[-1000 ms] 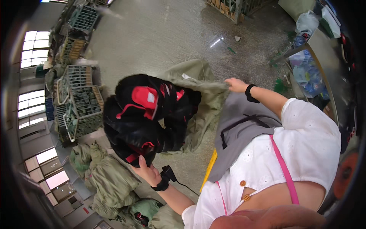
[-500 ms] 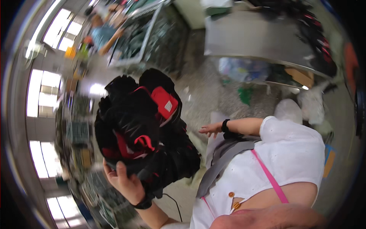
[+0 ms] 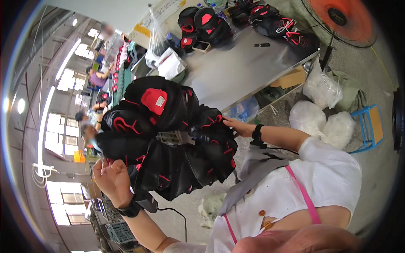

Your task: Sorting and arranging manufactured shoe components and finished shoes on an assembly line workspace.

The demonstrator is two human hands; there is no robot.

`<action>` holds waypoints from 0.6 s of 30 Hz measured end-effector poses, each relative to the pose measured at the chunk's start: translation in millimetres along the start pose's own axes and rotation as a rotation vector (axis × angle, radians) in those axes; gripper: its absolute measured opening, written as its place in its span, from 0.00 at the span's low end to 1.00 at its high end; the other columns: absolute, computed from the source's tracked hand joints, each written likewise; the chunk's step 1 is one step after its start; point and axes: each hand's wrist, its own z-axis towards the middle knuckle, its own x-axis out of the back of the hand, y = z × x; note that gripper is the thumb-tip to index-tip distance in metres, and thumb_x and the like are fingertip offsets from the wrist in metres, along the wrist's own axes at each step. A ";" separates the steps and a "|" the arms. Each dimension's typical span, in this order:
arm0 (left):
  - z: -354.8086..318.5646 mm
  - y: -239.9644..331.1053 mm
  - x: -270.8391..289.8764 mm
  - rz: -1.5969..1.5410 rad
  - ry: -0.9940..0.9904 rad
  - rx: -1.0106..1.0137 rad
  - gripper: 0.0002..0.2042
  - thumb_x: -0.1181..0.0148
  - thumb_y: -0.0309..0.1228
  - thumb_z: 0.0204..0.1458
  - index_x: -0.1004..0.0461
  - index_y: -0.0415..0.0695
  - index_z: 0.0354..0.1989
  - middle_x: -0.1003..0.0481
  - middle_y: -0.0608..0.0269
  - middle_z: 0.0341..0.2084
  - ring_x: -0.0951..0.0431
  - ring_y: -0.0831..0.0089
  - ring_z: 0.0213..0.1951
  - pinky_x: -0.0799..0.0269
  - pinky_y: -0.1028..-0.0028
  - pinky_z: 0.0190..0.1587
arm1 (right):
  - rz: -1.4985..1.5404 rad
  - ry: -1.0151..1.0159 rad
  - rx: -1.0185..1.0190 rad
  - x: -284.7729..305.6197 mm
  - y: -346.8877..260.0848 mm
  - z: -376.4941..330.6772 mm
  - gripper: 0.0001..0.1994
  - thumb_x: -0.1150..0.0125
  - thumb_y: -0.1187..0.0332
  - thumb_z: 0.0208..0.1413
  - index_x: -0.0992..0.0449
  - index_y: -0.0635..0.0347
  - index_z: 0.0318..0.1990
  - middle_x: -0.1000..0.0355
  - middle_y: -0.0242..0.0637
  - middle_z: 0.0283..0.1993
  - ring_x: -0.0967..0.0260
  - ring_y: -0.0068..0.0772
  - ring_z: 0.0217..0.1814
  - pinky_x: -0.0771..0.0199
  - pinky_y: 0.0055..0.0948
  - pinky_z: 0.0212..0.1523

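A ring-shaped bundle of black and red shoe uppers (image 3: 177, 164) hangs in front of me, held up between both hands. A red insert with a white label shows on its upper side. My left hand (image 3: 112, 179) grips the bundle's lower left edge, its fingertips partly hidden. On the right side, my right hand (image 3: 239, 127) has its fingers closed on the edge of another upper. Both wrists wear black bands, with a cable running from the left one.
Ahead stands a metal-topped table (image 3: 219, 78) bearing more black and red uppers (image 3: 211, 25), a phone (image 3: 201, 46) and a white box-like item (image 3: 170, 63). An orange fan (image 3: 337, 19), stuffed plastic bags (image 3: 308, 118) and a blue-framed cart (image 3: 367, 126) are at right. Other people work far left.
My view has turned so the table is nearer the middle. My right hand, earlier apart from the bundle, now grips it. The bundle has opened out into a ring.
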 end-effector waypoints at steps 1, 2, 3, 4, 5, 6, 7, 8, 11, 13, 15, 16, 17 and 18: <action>9.1 0.0 -7.3 0.004 -0.024 -0.004 0.07 0.51 0.28 0.48 0.36 0.39 0.34 0.28 0.61 0.31 0.35 0.76 0.22 0.38 0.76 0.27 | 0.001 0.004 0.024 1.9 -2.9 2.5 0.43 0.50 0.34 0.43 0.63 0.31 0.64 0.64 0.38 0.68 0.63 0.52 0.67 0.57 0.64 0.57; 20.1 -5.6 -22.5 -0.005 -0.055 0.025 0.11 0.49 0.31 0.47 0.37 0.40 0.36 0.30 0.59 0.32 0.35 0.74 0.25 0.38 0.76 0.29 | 0.031 -0.019 -0.001 4.9 -3.5 5.9 0.42 0.51 0.34 0.43 0.60 0.32 0.64 0.63 0.38 0.68 0.61 0.52 0.66 0.56 0.63 0.57; 33.9 -9.6 -33.3 -0.014 -0.084 0.053 0.14 0.48 0.33 0.46 0.39 0.40 0.39 0.32 0.57 0.34 0.35 0.72 0.28 0.38 0.75 0.31 | 0.061 -0.043 -0.027 6.8 -3.8 10.4 0.41 0.51 0.34 0.43 0.57 0.34 0.64 0.62 0.39 0.67 0.60 0.52 0.66 0.54 0.62 0.57; 50.9 -11.9 -34.3 0.067 -0.131 -0.005 0.18 0.47 0.36 0.44 0.41 0.41 0.40 0.35 0.56 0.32 0.37 0.69 0.33 0.37 0.74 0.34 | 0.077 -0.026 -0.050 9.0 -2.7 17.8 0.40 0.51 0.34 0.44 0.49 0.41 0.63 0.55 0.41 0.65 0.54 0.51 0.64 0.52 0.57 0.58; 65.3 -14.3 -41.3 0.061 -0.144 -0.013 0.18 0.47 0.36 0.44 0.41 0.41 0.40 0.35 0.56 0.32 0.37 0.69 0.33 0.37 0.74 0.34 | 0.068 -0.024 -0.036 13.0 -1.4 28.5 0.40 0.51 0.34 0.44 0.49 0.41 0.63 0.55 0.41 0.65 0.54 0.51 0.64 0.52 0.57 0.58; 81.8 -19.8 -52.6 0.060 -0.221 0.050 0.17 0.46 0.35 0.44 0.41 0.40 0.40 0.36 0.56 0.31 0.38 0.68 0.34 0.37 0.73 0.36 | 0.084 -0.060 -0.038 19.4 0.7 41.2 0.38 0.53 0.36 0.46 0.49 0.41 0.63 0.54 0.39 0.65 0.53 0.47 0.64 0.51 0.55 0.58; 72.0 -5.8 -52.8 0.063 -0.256 0.048 0.17 0.46 0.33 0.45 0.42 0.39 0.40 0.37 0.56 0.30 0.38 0.67 0.36 0.36 0.72 0.38 | 0.064 -0.161 -0.062 8.0 3.9 62.5 0.35 0.54 0.38 0.49 0.50 0.40 0.63 0.52 0.37 0.65 0.52 0.43 0.64 0.50 0.53 0.58; 108.5 -29.2 -66.9 0.264 -0.354 -0.068 0.15 0.51 0.33 0.48 0.40 0.40 0.41 0.36 0.54 0.34 0.37 0.66 0.37 0.37 0.72 0.41 | 0.228 -0.092 -0.028 33.6 23.4 87.2 0.32 0.56 0.41 0.53 0.45 0.46 0.61 0.46 0.37 0.62 0.48 0.43 0.62 0.48 0.46 0.59; 184.5 -59.1 -85.7 1.402 -0.719 -0.974 0.14 0.56 0.34 0.54 0.42 0.42 0.47 0.34 0.47 0.40 0.36 0.67 0.45 0.43 0.68 0.52 | 0.511 -0.175 0.099 20.2 8.6 114.6 0.32 0.56 0.43 0.54 0.44 0.54 0.60 0.45 0.42 0.61 0.50 0.48 0.62 0.52 0.48 0.61; 206.3 -71.0 -136.3 0.983 -0.795 -0.543 0.17 0.56 0.36 0.54 0.43 0.42 0.50 0.35 0.47 0.41 0.38 0.66 0.49 0.44 0.65 0.53 | 0.913 -0.339 0.029 26.1 7.5 141.7 0.27 0.57 0.48 0.56 0.41 0.57 0.58 0.38 0.46 0.55 0.42 0.49 0.57 0.42 0.43 0.58; 218.7 -83.9 -175.3 0.129 -0.747 0.305 0.23 0.56 0.39 0.55 0.46 0.40 0.56 0.35 0.47 0.44 0.41 0.64 0.56 0.47 0.58 0.57 | 0.846 -0.253 -0.006 29.3 12.0 161.4 0.26 0.57 0.49 0.57 0.40 0.57 0.57 0.37 0.47 0.53 0.40 0.49 0.56 0.40 0.42 0.56; 227.0 -100.1 -192.3 0.249 -0.807 0.315 0.25 0.56 0.41 0.54 0.47 0.39 0.57 0.37 0.49 0.48 0.41 0.64 0.56 0.45 0.60 0.56 | 0.824 -0.196 -0.011 34.6 17.8 164.4 0.25 0.57 0.50 0.57 0.40 0.57 0.56 0.36 0.47 0.52 0.40 0.49 0.55 0.39 0.42 0.56; 228.9 -117.1 -203.8 0.370 -0.863 0.324 0.27 0.55 0.42 0.54 0.48 0.38 0.58 0.40 0.51 0.52 0.41 0.64 0.56 0.42 0.61 0.55 | 0.805 -0.139 -0.020 39.6 25.3 164.9 0.25 0.57 0.50 0.57 0.39 0.58 0.55 0.36 0.47 0.52 0.39 0.49 0.55 0.38 0.41 0.55; 222.8 -133.2 -209.2 0.493 -1.062 0.164 0.28 0.55 0.43 0.53 0.49 0.39 0.59 0.43 0.52 0.55 0.41 0.66 0.55 0.41 0.65 0.54 | 0.786 -0.082 -0.029 44.3 32.3 164.1 0.24 0.57 0.51 0.57 0.38 0.58 0.55 0.35 0.48 0.51 0.38 0.49 0.54 0.37 0.41 0.54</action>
